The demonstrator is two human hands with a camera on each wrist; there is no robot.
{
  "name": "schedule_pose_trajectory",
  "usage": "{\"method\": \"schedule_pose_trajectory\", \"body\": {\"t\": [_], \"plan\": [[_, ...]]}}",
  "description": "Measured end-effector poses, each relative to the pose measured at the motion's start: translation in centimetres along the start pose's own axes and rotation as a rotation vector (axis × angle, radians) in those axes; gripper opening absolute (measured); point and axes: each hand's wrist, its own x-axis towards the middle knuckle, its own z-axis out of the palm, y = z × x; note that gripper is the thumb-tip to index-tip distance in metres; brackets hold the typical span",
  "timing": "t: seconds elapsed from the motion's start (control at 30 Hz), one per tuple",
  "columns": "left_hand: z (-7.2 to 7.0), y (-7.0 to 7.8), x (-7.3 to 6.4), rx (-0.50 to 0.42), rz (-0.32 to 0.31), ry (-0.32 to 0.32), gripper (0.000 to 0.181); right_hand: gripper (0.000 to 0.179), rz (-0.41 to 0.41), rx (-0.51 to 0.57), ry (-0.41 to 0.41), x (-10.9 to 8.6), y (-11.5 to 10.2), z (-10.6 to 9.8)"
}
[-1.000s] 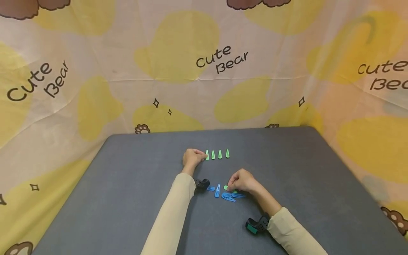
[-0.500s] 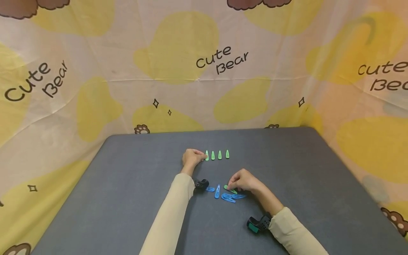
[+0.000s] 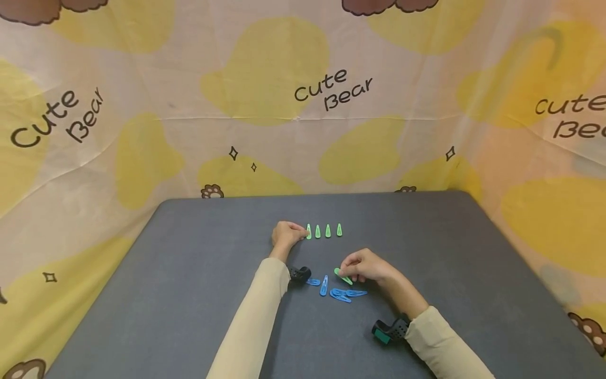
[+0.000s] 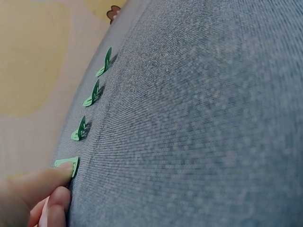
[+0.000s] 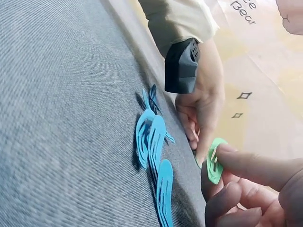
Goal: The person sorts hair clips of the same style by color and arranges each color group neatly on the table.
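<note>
In the head view, several green snap hair clips stand in a row towards the back of the table. My left hand [image 3: 286, 234] pinches the leftmost green hair clip [image 4: 66, 163] at the row's end. Closer to me, my right hand [image 3: 366, 265] holds another green hair clip [image 5: 214, 171] between thumb and fingers, tilted and raised off the table in the right wrist view. Just below that hand lies a loose group of blue hair clips [image 3: 340, 296]. A single blue hair clip [image 3: 324, 286] lies to their left, pointing away from me.
A grey cloth-covered table [image 3: 199, 295] spreads under both hands. One more blue clip [image 3: 313, 282] is partly hidden by the left wrist's camera [image 3: 300, 273]. Behind the table hangs a yellow patterned curtain [image 3: 265, 95].
My right hand has lifted the green hair clip slightly up and away from the blue clips. The left hand stays in place at the row's left end.
</note>
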Motion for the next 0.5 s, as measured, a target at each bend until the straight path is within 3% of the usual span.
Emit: {"method": "schedule_pose_trajectory", "body": {"t": [0.5], "plan": [[-0.10,-0.08,-0.26,-0.006,0.006,0.004,0.019,0.019,-0.003,0.062,-0.020,-0.29,-0.15,-0.73]]}}
